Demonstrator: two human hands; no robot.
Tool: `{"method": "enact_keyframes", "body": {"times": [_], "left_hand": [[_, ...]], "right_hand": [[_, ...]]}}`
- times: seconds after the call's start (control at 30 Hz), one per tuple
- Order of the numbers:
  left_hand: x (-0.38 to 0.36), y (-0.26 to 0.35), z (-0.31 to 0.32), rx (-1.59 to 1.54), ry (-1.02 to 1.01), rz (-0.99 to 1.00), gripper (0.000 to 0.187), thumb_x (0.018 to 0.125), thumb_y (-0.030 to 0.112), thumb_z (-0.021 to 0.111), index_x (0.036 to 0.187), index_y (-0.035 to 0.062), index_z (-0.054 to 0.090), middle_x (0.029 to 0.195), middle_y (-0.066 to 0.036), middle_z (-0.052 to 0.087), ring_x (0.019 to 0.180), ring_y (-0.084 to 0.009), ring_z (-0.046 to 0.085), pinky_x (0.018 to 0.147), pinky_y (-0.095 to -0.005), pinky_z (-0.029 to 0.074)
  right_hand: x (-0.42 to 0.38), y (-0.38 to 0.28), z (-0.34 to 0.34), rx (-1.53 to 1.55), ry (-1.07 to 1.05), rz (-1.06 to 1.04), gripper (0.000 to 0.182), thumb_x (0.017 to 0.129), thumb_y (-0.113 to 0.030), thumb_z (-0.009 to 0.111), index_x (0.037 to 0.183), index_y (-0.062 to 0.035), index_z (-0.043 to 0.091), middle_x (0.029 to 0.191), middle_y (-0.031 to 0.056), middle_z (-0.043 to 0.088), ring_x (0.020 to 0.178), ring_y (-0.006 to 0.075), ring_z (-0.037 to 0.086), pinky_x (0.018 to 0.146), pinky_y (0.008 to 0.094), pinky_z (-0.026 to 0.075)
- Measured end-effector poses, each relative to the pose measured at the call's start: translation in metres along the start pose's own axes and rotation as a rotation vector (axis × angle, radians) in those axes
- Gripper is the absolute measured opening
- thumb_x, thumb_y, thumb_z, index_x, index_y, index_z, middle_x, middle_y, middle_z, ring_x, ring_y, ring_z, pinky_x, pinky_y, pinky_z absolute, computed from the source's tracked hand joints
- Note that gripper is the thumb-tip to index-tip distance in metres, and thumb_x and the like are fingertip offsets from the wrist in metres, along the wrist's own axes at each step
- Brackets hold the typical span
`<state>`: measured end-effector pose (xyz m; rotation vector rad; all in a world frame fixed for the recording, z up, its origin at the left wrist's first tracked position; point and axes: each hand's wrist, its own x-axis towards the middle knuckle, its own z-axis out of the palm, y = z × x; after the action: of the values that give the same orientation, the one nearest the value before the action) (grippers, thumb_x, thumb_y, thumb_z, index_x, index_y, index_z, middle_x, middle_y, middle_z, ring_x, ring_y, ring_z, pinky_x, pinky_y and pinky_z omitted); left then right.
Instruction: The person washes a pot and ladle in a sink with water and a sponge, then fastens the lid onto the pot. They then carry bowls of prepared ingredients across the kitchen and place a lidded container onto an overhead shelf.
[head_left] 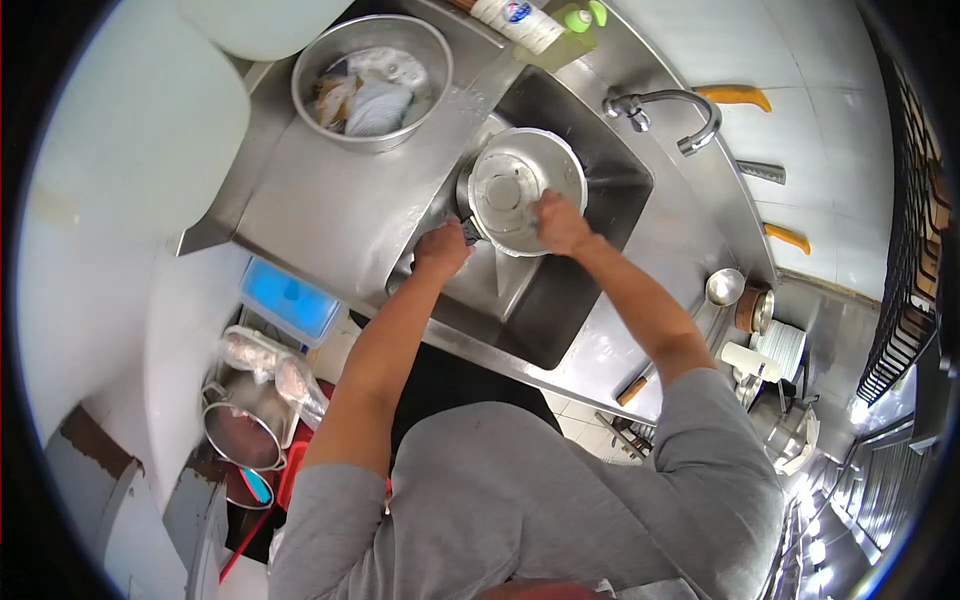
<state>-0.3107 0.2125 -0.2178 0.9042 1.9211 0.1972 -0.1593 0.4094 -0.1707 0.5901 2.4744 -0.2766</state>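
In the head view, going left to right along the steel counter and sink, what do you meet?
Metal bowl of dishes → left hand on the pot's handle → upturned steel pot in the sink → right hand on the pot → faucet → small steel bowl.

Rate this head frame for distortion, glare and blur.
Head view: strong fisheye, black rim, edges curved; glare on the wet counter and lower right; the pot, left hand and right hand look sharp, the corners soft.
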Motion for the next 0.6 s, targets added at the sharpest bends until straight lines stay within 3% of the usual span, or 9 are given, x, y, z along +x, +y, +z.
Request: {"method": "enact_keyframes", "body": {"times": [0.1,0.2,0.3,0.37,0.4,0.47,0.53,0.6], "left_hand": [[0.012,0.017,0.014,0.024,0.050,0.065,0.075,0.091,0.039,0.068,0.144,-0.0036,0.035,0.120,-0.023,0.067,0.113,-0.0383,0.064,0.096,-0.0463,0.051],[0.026,0.027,0.029,0.043,-0.006,0.097,0.079,0.091,0.040,0.068,0.147,-0.0031,0.033,0.119,-0.022,0.067,0.112,-0.0385,0.064,0.095,-0.0472,0.051],[0.038,0.031,0.041,0.025,0.059,0.138,0.074,0.090,0.044,0.068,0.138,-0.0068,0.042,0.112,-0.023,0.069,0.106,-0.0378,0.067,0.091,-0.0474,0.052],[0.033,0.033,0.032,0.076,0.039,0.169,0.076,0.091,0.044,0.067,0.140,-0.0068,0.040,0.112,-0.022,0.069,0.106,-0.0376,0.067,0.091,-0.0477,0.052],[0.034,0.033,0.026,0.103,0.036,0.182,0.077,0.091,0.044,0.067,0.141,-0.0067,0.040,0.112,-0.021,0.069,0.105,-0.0376,0.067,0.091,-0.0478,0.052],[0.044,0.032,0.027,0.126,0.017,0.148,0.076,0.090,0.043,0.069,0.144,-0.0025,0.040,0.110,-0.020,0.070,0.104,-0.0377,0.068,0.087,-0.0475,0.054],[0.045,0.033,0.021,0.115,0.021,0.135,0.076,0.090,0.044,0.069,0.143,-0.0023,0.041,0.109,-0.020,0.070,0.103,-0.0375,0.068,0.087,-0.0475,0.054],[0.041,0.037,0.016,0.113,0.052,0.133,0.076,0.089,0.043,0.069,0.143,-0.0028,0.041,0.109,-0.020,0.070,0.103,-0.0370,0.068,0.087,-0.0475,0.054]], "right_hand": [[0.000,0.012,0.065,0.017,-0.094,-0.218,0.029,0.085,-0.021,0.059,0.103,-0.0017,0.071,0.118,0.0204,0.064,0.115,0.0346,0.060,0.101,0.0410,0.046],[-0.014,0.007,0.048,0.512,-0.170,0.278,0.036,0.091,-0.032,0.054,0.101,-0.0029,0.072,0.116,0.0204,0.064,0.115,0.0311,0.061,0.100,0.0437,0.046],[-0.007,0.059,0.058,-0.286,-0.491,-0.119,0.033,0.092,-0.032,0.057,0.099,-0.0058,0.075,0.112,0.0163,0.065,0.115,0.0286,0.058,0.101,0.0414,0.043],[-0.003,0.127,0.066,-0.720,-0.126,-0.092,0.025,0.088,-0.032,0.061,0.097,-0.0163,0.077,0.106,0.0075,0.068,0.113,0.0233,0.058,0.098,0.0384,0.041],[0.016,0.125,0.016,-0.826,-0.134,-0.221,0.023,0.087,-0.030,0.061,0.096,-0.0178,0.077,0.109,0.0032,0.067,0.113,0.0195,0.056,0.097,0.0350,0.040],[0.026,0.103,0.009,-0.875,-0.039,-0.095,0.023,0.089,-0.027,0.059,0.100,-0.0183,0.077,0.114,0.0019,0.066,0.116,0.0183,0.053,0.095,0.0339,0.040],[0.012,0.080,0.043,-0.633,-0.346,-0.063,0.024,0.090,-0.026,0.057,0.103,-0.0191,0.077,0.115,0.0020,0.065,0.118,0.0176,0.052,0.094,0.0339,0.039],[0.016,0.088,0.049,-0.616,-0.373,-0.076,0.025,0.090,-0.024,0.056,0.105,-0.0177,0.076,0.117,0.0039,0.065,0.117,0.0192,0.054,0.095,0.0360,0.040]]}}
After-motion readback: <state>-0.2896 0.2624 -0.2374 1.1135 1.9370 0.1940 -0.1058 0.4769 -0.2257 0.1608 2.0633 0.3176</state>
